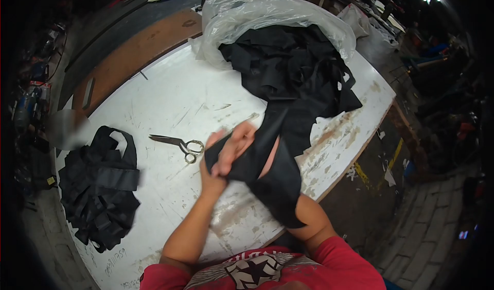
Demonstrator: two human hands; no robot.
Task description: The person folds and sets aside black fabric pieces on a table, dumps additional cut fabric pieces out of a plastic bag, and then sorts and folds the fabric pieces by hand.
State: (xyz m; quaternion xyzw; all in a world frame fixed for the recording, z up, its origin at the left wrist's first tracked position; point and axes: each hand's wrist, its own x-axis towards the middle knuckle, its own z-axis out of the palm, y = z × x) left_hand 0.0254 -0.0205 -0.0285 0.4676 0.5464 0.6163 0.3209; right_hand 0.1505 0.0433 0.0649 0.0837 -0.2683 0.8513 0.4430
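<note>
A piece of black fabric (252, 158) stretches between my hands and drapes over my right forearm, with skin showing through a gap in it. My left hand (210, 176) grips its left end, the thumb side partly hidden behind the cloth. Over the front of the fabric, my right hand (235, 148) has its fingers curled together on the same end, slightly blurred. Open-bladed or not I cannot tell, metal scissors (180, 143) lie just left of my hands. Farther up, the fabric meets a heap of black fabric pieces (288, 63) spilling from a clear plastic bag (272, 6).
A second pile of black fabric pieces (100, 187) lies on the left of the white, worn table (170, 99). A brown board (139, 53) runs along the far left edge. Beyond the table's right edge is a floor (355, 187) with scraps and yellow markings.
</note>
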